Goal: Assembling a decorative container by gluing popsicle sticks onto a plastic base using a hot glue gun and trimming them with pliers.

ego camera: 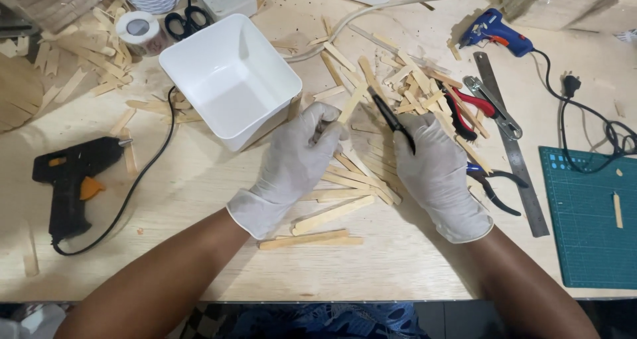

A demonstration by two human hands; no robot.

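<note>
Both my hands wear white gloves over a pile of flat wooden craft sticks (361,173) on a pale wooden table (199,186). My left hand (292,163) pinches one wooden stick (352,105) that points up and away from me. My right hand (434,169) grips a black-handled cutting tool (391,118), whose tip lies against that stick near its middle. More sticks lie scattered beyond the hands and under them.
A white square tub (229,80) stands left of my hands. A black glue gun (70,179) with its cord lies far left, a blue one (494,32) at the back right. Red pliers (474,106), a metal ruler (514,146), dark pliers (494,186) and a green cutting mat (590,219) sit right.
</note>
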